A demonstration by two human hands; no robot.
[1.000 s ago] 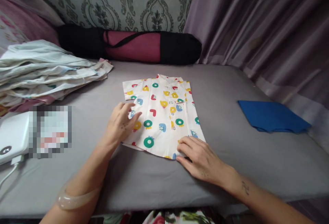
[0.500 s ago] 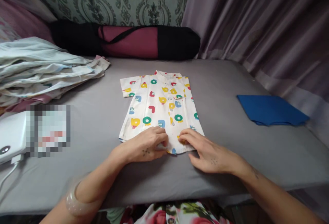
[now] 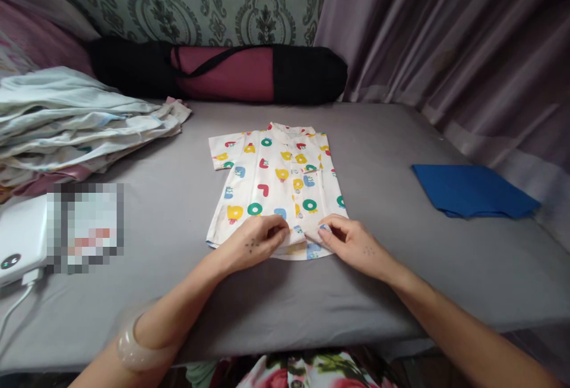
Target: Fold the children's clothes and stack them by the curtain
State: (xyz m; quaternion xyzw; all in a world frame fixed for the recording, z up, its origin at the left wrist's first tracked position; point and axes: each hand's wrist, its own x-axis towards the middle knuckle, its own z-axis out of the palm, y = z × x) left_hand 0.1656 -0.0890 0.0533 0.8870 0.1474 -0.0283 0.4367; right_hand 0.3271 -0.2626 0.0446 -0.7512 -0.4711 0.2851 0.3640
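Observation:
A small white shirt (image 3: pixel 271 183) printed with coloured rings and shapes lies flat on the grey sheet (image 3: pixel 383 257), collar away from me. My left hand (image 3: pixel 253 245) pinches the shirt's near hem just left of centre. My right hand (image 3: pixel 351 244) pinches the same hem just right of centre. The near edge is lifted and turned slightly upward between the two hands. A pale bangle sits on my left wrist.
A pile of pale clothes (image 3: pixel 75 127) lies at the left. A folded blue cloth (image 3: pixel 472 191) rests at the right. A black and maroon roll bag (image 3: pixel 222 70) lies along the patterned wall. A white device (image 3: pixel 22 239) with a cable sits at the near left. Purple curtains (image 3: pixel 467 50) hang at the right.
My left hand moved from the shirt's left side down to the near hem beside my right hand. Both hands then closed on the hem and raised it a little.

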